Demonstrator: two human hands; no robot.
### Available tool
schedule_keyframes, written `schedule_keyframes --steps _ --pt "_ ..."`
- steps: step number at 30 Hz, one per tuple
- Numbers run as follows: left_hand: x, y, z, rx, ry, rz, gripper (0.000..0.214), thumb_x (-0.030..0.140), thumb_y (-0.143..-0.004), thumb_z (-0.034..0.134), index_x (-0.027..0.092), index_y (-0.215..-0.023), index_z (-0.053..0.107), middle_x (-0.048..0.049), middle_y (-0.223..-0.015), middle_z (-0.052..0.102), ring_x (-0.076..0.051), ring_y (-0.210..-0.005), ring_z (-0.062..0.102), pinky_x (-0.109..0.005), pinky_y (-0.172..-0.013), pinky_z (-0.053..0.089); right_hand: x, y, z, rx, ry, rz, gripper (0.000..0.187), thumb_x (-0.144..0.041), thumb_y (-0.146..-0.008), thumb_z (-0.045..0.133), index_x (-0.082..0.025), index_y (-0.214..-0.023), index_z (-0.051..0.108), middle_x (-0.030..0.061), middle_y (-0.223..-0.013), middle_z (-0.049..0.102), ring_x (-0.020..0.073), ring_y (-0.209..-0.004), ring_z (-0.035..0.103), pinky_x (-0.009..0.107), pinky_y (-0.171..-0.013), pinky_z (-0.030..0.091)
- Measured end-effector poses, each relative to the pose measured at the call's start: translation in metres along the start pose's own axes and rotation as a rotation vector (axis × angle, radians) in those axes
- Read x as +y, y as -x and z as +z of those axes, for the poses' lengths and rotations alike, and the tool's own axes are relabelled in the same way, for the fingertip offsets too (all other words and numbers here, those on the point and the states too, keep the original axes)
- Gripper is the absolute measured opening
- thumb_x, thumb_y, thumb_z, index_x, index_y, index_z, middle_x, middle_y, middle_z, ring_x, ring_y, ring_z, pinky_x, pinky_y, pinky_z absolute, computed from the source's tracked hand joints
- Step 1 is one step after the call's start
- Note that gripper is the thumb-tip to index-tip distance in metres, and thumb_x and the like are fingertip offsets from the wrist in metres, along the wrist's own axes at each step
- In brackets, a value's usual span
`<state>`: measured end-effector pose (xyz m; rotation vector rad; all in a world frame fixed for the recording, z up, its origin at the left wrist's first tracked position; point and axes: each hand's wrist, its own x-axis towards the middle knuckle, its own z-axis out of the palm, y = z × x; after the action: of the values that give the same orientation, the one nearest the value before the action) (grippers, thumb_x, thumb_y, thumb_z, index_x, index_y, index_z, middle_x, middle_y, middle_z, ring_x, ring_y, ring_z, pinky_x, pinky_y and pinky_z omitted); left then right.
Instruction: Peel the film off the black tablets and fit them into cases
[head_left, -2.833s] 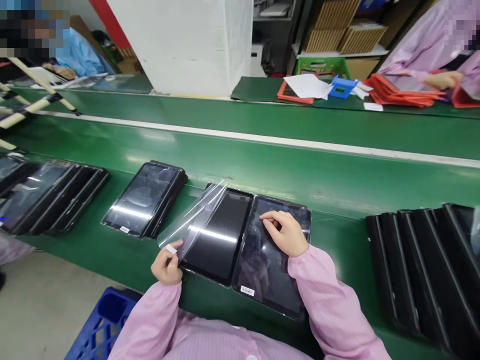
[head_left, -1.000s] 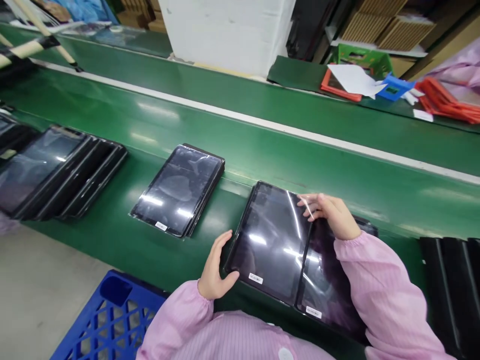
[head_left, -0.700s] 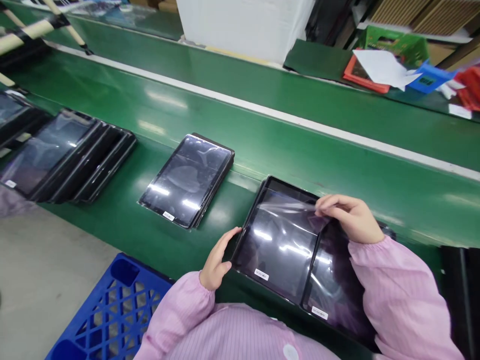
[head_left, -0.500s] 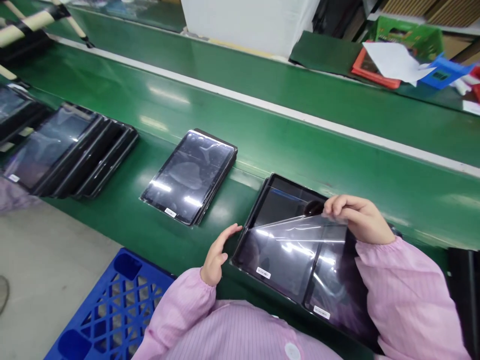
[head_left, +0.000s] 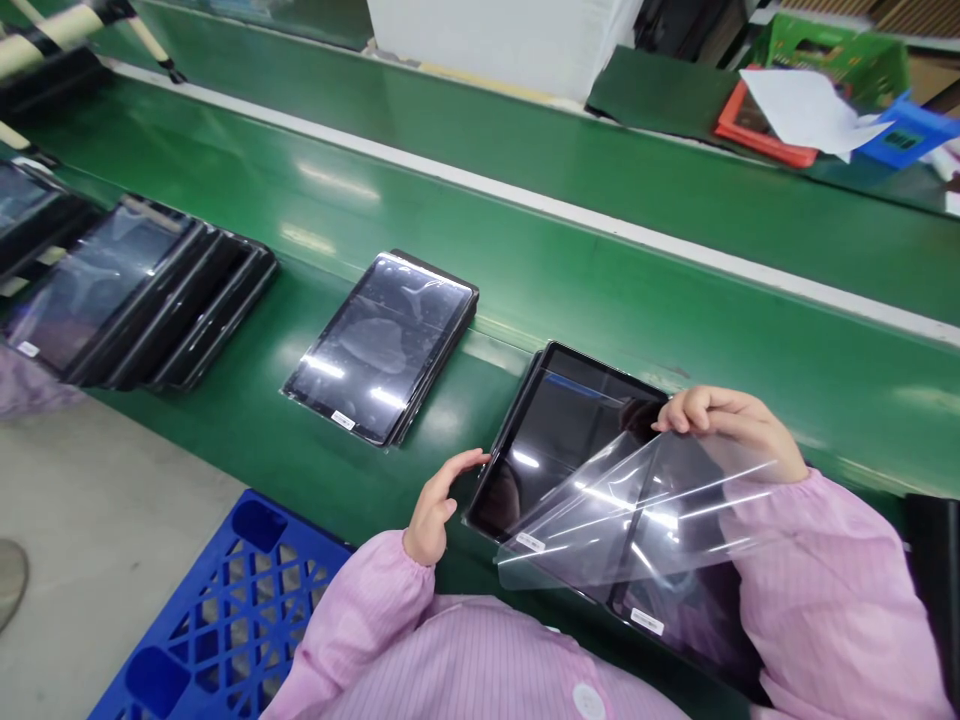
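Right in front of me lies a black tablet (head_left: 559,425) on the green bench, with a second tablet (head_left: 675,620) touching its right side. A clear protective film (head_left: 600,540) hangs over both, lifted off most of the first tablet's screen. My right hand (head_left: 724,425) pinches the film's upper corner above the tablet's far right corner. At the tablet's left edge, my left hand (head_left: 439,505) rests its fingertips, thumb apart and nothing in its grasp. A white label (head_left: 530,542) shows through the film near the tablet's lower edge.
A small stack of tablets (head_left: 382,345) lies to the left, and a leaning row of tablets (head_left: 150,290) farther left. A blue plastic pallet (head_left: 247,610) stands on the floor. Across the bench are a green crate (head_left: 840,60), a blue bin (head_left: 907,130) and a white paper (head_left: 802,108).
The film has come away from most of the first tablet's screen and now hangs loose toward the lower right. My right hand has moved slightly right with it; my left hand stays by the edge.
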<state>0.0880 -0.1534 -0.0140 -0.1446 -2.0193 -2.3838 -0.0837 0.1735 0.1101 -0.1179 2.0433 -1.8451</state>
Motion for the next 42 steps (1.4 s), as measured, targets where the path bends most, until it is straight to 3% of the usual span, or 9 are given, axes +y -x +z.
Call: schedule_keyframes --steps 6,14,19,25,36,42 --pt "-0.002 0.001 0.0 0.014 0.005 -0.012 0.057 0.053 -0.095 0.04 0.019 -0.139 0.055 -0.0101 -0.136 0.062 -0.03 -0.126 0.055 -0.044 -0.109 0.04 0.003 0.0 -0.005 -0.072 -0.069 -0.006 0.026 -0.029 -0.07 0.078 -0.021 -0.052 0.061 0.0044 -0.057 0.055 0.0209 -0.063 0.06 0.04 -0.068 0.051" --pt "-0.003 0.001 -0.004 0.0 -0.072 -0.015 0.05 0.052 -0.097 0.038 0.024 -0.13 0.064 -0.0065 -0.133 0.063 -0.028 -0.124 0.055 -0.04 -0.109 0.039 0.01 0.001 -0.009 -0.179 -0.166 -0.063 0.037 -0.041 -0.073 0.079 -0.021 -0.052 0.056 0.0021 -0.055 0.056 0.0206 -0.063 0.061 0.034 -0.065 0.051" --pt "0.0 -0.005 -0.004 -0.009 -0.142 0.013 0.044 0.047 -0.098 0.038 0.026 -0.124 0.067 -0.005 -0.126 0.065 -0.025 -0.119 0.057 -0.037 -0.104 0.042 0.012 0.003 -0.01 -0.213 -0.192 -0.088 0.032 -0.035 -0.076 0.076 -0.02 -0.055 0.057 0.002 -0.057 0.058 0.02 -0.065 0.062 0.035 -0.067 0.051" --pt "0.002 -0.01 -0.003 -0.01 -0.177 0.029 0.043 0.045 -0.097 0.039 0.025 -0.122 0.067 -0.007 -0.121 0.065 -0.026 -0.112 0.057 -0.037 -0.094 0.047 0.012 0.006 -0.01 -0.22 -0.213 -0.069 0.026 -0.026 -0.077 0.072 -0.02 -0.057 0.057 0.0019 -0.06 0.06 0.0196 -0.07 0.063 0.034 -0.071 0.051" --pt "0.0 -0.013 -0.003 -0.004 -0.17 0.029 0.044 0.046 -0.098 0.039 0.024 -0.122 0.068 -0.008 -0.12 0.064 -0.027 -0.111 0.057 -0.037 -0.092 0.047 0.008 0.006 -0.007 -0.189 -0.176 -0.05 0.03 -0.03 -0.073 0.074 -0.021 -0.052 0.055 0.0013 -0.056 0.058 0.0195 -0.065 0.061 0.035 -0.07 0.052" --pt "0.004 -0.015 -0.001 0.007 -0.153 0.048 0.044 0.046 -0.097 0.039 0.023 -0.12 0.069 -0.0087 -0.116 0.064 -0.026 -0.108 0.057 -0.036 -0.09 0.047 0.005 0.007 -0.003 -0.161 -0.135 -0.017 0.022 -0.028 -0.07 0.082 -0.02 -0.061 0.063 0.0014 -0.064 0.064 0.0186 -0.07 0.063 0.033 -0.071 0.051"
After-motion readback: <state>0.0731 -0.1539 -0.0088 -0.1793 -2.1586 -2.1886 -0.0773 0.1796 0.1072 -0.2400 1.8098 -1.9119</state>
